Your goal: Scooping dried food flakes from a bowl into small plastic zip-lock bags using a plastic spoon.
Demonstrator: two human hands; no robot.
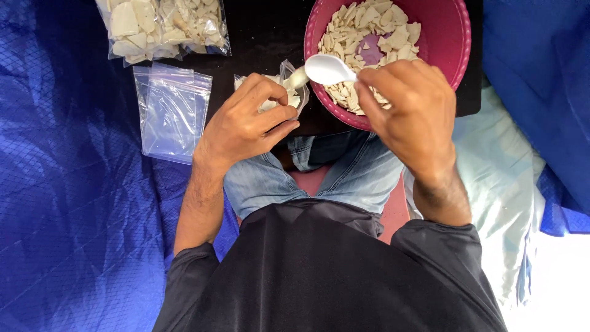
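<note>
My left hand (249,120) grips a small clear plastic bag (290,83) partly filled with pale flat chips, holding its mouth toward the bowl. My right hand (409,107) holds a white plastic spoon (326,69), its scoop tipped at the bag's opening with a chip sliding off. A dark pink round bowl (458,43) full of the same pale chips (369,31) stands right behind the spoon on a black surface.
A filled clear bag of chips (163,27) lies at the top left. Empty clear zip bags (172,110) are stacked on the blue tarp (74,184) beside it. A pale cloth (498,178) lies to the right. My knees in jeans are below the hands.
</note>
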